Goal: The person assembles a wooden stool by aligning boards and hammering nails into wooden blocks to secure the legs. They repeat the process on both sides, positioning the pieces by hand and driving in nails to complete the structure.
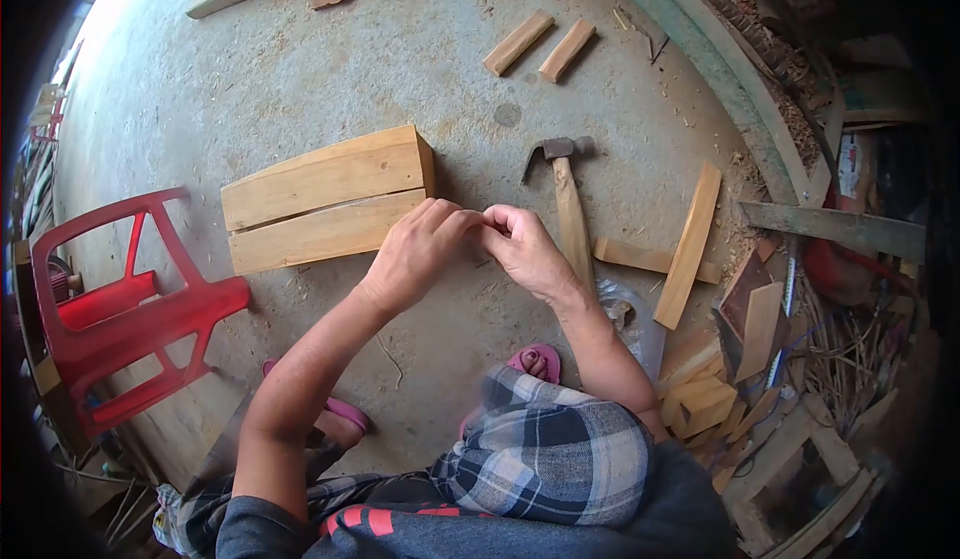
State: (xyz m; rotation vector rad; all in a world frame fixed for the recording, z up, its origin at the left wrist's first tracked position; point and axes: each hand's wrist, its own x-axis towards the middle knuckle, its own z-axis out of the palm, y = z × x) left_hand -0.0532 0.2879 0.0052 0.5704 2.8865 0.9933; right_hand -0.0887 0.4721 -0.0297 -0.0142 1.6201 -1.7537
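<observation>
My left hand and my right hand meet in front of me, fingertips pinched close together. Anything between them is too small or hidden to name. Just behind and left of my left hand lies a wooden piece made of two boards with a narrow dark gap between them. To the right, a claw hammer with a wooden handle lies on the floor, its head pointing away from me and its handle end close to my right wrist.
A red plastic chair lies at the left. Two short wood blocks lie ahead. At the right are crossed wood strips, a clear plastic bag and piled scraps. A curved green-grey board borders the concrete floor.
</observation>
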